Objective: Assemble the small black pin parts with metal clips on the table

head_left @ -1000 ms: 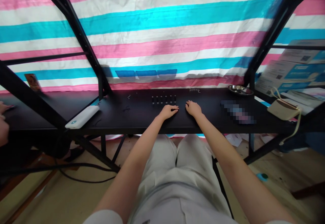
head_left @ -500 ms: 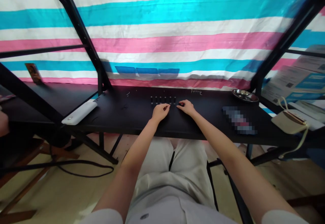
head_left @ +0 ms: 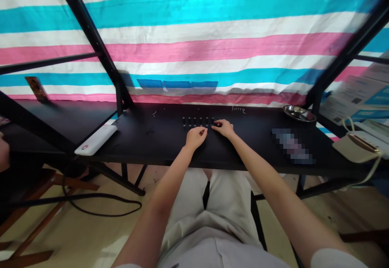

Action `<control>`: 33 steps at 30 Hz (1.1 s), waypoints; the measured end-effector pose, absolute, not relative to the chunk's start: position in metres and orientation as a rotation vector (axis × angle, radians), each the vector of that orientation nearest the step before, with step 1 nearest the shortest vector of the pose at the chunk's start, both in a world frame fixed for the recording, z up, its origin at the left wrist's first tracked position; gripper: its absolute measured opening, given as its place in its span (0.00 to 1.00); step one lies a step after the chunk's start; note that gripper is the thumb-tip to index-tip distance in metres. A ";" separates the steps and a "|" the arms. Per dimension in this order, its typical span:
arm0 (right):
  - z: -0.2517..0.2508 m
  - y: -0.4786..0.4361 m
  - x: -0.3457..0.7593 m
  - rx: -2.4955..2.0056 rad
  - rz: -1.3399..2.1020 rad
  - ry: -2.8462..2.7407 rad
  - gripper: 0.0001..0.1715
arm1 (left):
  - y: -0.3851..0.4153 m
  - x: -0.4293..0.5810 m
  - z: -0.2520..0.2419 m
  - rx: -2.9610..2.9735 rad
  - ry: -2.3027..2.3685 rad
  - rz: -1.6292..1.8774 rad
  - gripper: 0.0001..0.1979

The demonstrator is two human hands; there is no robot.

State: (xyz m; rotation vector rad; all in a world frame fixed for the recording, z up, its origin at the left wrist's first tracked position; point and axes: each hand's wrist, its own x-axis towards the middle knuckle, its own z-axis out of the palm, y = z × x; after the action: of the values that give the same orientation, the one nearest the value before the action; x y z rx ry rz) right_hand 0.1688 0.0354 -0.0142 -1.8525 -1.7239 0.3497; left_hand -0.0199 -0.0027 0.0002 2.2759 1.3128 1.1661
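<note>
Several small dark cylinder-shaped pieces [head_left: 195, 122] stand upright in a row on the black table [head_left: 146, 146], with lighter lower ends. Just in front of the row's right half is my left hand [head_left: 195, 139], its thumb and fingers pinched together; what they hold, if anything, is too small to make out. My right hand [head_left: 225, 129] is at the right end of the row with its fingers curled. Its fingertips are at the rightmost piece, and a dark spot shows between thumb and forefinger. Whether they grip that piece is unclear.
Thin pale bits [head_left: 238, 109] lie along the table's back edge. At right are a shiny metal dish [head_left: 299, 114], a blurred-out flat object [head_left: 293, 146] and a beige pouch [head_left: 355, 146]. A white oblong device [head_left: 96, 140] lies at left. Another person's hand [head_left: 4, 152] shows far left.
The view has shifted slightly. My right hand has come closer to the rightmost piece. My left hand, still pinched, has drawn slightly back from the row.
</note>
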 end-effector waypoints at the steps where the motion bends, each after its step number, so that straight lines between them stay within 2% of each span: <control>1: -0.015 0.037 0.168 -1.856 0.350 -1.717 0.21 | -0.002 -0.020 0.000 2.276 1.299 1.169 0.12; 6: -0.018 0.042 0.161 -1.874 0.329 -1.684 0.23 | -0.003 -0.020 0.000 2.267 1.259 1.167 0.12; 13: -0.022 0.042 0.160 -1.852 0.287 -1.660 0.21 | -0.002 -0.019 0.000 2.228 1.241 1.201 0.12; 20: -0.023 0.042 0.163 -1.804 0.308 -1.606 0.14 | -0.005 -0.014 -0.002 2.243 1.208 1.221 0.12; 28: -0.021 -0.005 0.172 -1.821 0.244 -1.652 0.09 | -0.004 -0.010 -0.003 2.261 1.207 1.115 0.11; 33: -0.017 -0.032 0.163 -1.722 -0.127 -1.879 0.08 | -0.014 -0.009 -0.001 2.380 1.202 1.071 0.23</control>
State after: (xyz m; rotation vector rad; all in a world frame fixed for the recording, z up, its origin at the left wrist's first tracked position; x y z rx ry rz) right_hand 0.1630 -0.0317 -0.0167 -1.7224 -1.8790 -0.1266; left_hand -0.0089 -0.0139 -0.0005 2.3804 1.2021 1.0705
